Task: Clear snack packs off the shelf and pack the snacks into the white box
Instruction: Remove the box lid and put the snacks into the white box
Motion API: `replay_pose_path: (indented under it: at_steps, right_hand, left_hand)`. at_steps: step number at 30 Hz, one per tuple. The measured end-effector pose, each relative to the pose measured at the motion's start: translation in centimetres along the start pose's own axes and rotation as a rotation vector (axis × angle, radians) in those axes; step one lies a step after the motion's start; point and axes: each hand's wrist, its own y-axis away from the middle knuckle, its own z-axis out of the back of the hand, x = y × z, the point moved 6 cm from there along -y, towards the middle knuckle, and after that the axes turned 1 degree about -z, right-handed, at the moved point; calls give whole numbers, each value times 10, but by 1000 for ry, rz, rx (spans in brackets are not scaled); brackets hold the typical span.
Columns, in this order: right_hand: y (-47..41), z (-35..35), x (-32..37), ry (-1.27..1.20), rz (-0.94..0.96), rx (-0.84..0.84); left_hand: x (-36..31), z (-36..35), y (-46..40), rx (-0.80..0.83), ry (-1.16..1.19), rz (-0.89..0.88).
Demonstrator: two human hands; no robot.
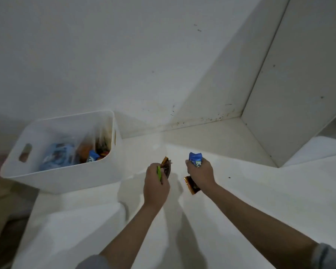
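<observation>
The white box [52, 178] stands at the shelf's [241, 191] left edge, holding blue and orange packs. A blue pack [195, 159] (crumpled) and dark-orange packs [191, 185] are held nearby.

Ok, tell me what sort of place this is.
Probably a home cupboard or pantry shelf: a bare white shelf boxed in by white panels, and a white box of snack packs standing on it.
</observation>
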Motion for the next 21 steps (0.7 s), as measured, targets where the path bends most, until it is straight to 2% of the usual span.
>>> replay_pose_path:
  at_steps: [5,9,14,19,21]
  right_hand:
    - [34,-91,116,-330,98,45]
    - [52,-157,185,-429,201,51]
    - [57,-218,208,-431,274,72]
    - [53,-243,188,-293,260,143]
    - [54,-244,179,-199,281,164]
  left_hand:
    - [-32,121,-40,-321,128,-64]
    - [-14,196,-85,-430,145,-46]
    - [28,234,-129,-338,155,72]
    - [72,225,-146,-39,214,259]
    - [86,223,-142,9,196,300]
